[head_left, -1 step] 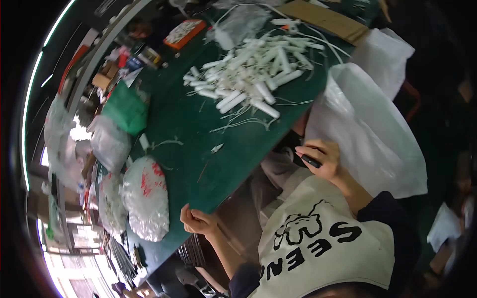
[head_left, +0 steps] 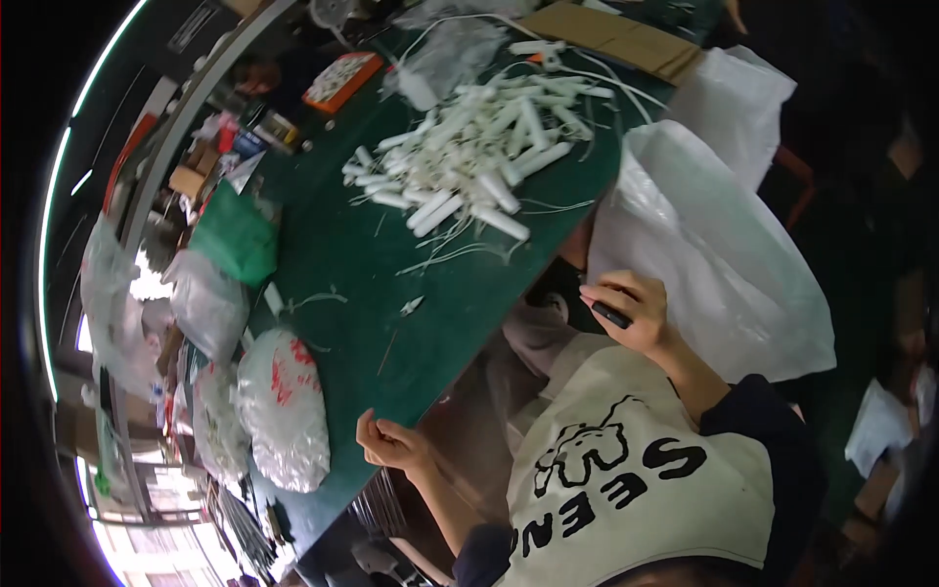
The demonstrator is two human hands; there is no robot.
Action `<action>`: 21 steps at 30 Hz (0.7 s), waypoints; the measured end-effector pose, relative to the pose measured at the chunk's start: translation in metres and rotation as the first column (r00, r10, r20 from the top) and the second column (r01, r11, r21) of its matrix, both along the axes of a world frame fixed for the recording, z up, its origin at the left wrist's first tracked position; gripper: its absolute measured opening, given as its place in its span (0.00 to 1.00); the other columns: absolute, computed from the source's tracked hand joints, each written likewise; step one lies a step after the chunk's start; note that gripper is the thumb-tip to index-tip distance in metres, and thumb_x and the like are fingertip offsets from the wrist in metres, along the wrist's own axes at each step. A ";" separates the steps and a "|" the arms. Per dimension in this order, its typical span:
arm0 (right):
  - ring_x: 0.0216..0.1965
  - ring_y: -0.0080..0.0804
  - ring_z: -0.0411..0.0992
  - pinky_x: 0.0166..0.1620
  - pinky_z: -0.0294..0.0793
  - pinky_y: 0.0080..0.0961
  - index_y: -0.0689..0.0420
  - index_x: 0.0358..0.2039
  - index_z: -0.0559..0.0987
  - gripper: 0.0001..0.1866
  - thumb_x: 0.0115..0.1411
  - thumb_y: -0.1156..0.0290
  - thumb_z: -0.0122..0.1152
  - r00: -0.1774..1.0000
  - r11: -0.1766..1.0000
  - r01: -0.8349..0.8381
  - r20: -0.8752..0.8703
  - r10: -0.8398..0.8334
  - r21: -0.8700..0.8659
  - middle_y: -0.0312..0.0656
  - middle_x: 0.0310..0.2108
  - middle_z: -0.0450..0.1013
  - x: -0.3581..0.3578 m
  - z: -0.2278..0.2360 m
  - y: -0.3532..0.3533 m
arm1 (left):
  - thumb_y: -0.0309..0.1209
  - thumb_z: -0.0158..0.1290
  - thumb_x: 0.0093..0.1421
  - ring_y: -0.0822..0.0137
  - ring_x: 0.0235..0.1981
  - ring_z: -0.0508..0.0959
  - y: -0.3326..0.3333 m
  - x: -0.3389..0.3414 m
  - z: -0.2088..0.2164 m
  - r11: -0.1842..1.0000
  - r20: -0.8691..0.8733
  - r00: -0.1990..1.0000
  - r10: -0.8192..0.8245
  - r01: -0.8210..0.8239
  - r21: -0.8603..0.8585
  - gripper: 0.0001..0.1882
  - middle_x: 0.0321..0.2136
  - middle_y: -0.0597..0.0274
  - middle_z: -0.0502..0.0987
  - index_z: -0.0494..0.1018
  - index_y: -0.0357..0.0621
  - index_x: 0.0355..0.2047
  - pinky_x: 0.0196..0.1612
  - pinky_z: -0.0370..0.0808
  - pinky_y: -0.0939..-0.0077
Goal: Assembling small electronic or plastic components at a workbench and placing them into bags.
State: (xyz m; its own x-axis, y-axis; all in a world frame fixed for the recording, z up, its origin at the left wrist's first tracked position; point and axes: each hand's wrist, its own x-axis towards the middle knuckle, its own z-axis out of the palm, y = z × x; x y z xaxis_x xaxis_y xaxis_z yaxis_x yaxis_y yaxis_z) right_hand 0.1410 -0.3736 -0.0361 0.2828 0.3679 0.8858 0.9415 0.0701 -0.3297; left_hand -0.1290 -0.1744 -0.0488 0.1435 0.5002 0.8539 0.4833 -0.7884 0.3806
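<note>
We note a small black object (head_left: 612, 313) at about 3 o'clock of the view, in the right hand (head_left: 636, 303). We judge it light, stiff and perhaps smooth enough to slip; fragility unclear. Best hold, we think: round the middle of its body. Right fingers are curled about it, the forearm entering from 4 o'clock, near the white sack (head_left: 719, 264). Left hand (head_left: 393, 445), at 7 o'clock: fingers loosely bent near the edge of the green table (head_left: 440, 333); we cannot tell whether they close on anything.
</note>
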 end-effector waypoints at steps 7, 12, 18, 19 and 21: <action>0.22 0.38 0.71 0.25 0.69 0.26 0.56 0.39 0.75 0.16 0.46 0.79 0.60 0.707 0.750 0.636 -0.253 -0.661 -0.180 0.45 0.35 0.70 0.040 -0.009 -0.077 | 0.24 0.40 0.58 0.72 0.05 0.57 -0.020 0.040 -0.003 0.980 -0.188 0.968 -0.166 0.182 0.074 0.07 0.07 0.62 0.60 0.67 0.35 0.32 0.11 0.49 0.77; 0.26 0.48 0.69 0.29 0.68 0.35 0.60 0.29 0.75 0.09 0.45 0.74 0.59 0.675 0.702 0.435 -0.311 -0.669 -0.564 0.50 0.29 0.71 0.046 -0.042 -0.102 | 0.24 0.39 0.57 0.72 0.05 0.56 -0.034 0.048 -0.003 0.962 -0.240 0.946 -0.218 0.249 0.108 0.07 0.07 0.63 0.58 0.67 0.34 0.30 0.10 0.49 0.78; 0.18 0.35 0.68 0.23 0.65 0.28 0.64 0.19 0.72 0.10 0.42 0.71 0.62 0.658 0.784 0.190 -0.515 -0.549 -0.592 0.45 0.15 0.68 0.051 -0.043 -0.127 | 0.25 0.41 0.58 0.71 0.05 0.56 -0.041 0.044 -0.009 0.944 -0.290 0.929 -0.229 0.285 0.168 0.07 0.06 0.64 0.57 0.67 0.35 0.29 0.10 0.49 0.77; 0.15 0.28 0.67 0.21 0.64 0.25 0.63 0.18 0.72 0.10 0.43 0.70 0.62 0.614 0.824 0.159 -0.599 -0.514 -0.544 0.41 0.13 0.67 0.056 -0.039 -0.135 | 0.26 0.41 0.58 0.70 0.05 0.56 -0.040 0.042 -0.011 0.946 -0.286 0.931 -0.228 0.281 0.160 0.07 0.06 0.64 0.57 0.67 0.35 0.28 0.10 0.49 0.76; 0.12 0.18 0.62 0.17 0.60 0.20 0.61 0.16 0.71 0.11 0.44 0.69 0.62 0.366 0.895 0.208 -0.817 -0.445 -0.395 0.34 0.10 0.64 0.057 -0.016 -0.153 | 0.26 0.41 0.58 0.69 0.05 0.57 -0.042 0.040 -0.013 0.951 -0.272 0.934 -0.234 0.278 0.136 0.08 0.06 0.63 0.58 0.68 0.35 0.27 0.11 0.50 0.75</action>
State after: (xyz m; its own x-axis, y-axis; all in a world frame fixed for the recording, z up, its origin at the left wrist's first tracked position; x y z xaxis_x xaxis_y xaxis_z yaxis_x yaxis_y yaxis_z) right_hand 0.1985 -0.5267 -0.0520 0.9834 0.1811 -0.0039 0.0604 -0.3481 -0.9355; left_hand -0.0887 -0.2167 -0.0621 0.4662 0.2690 0.8428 0.3182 -0.9399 0.1239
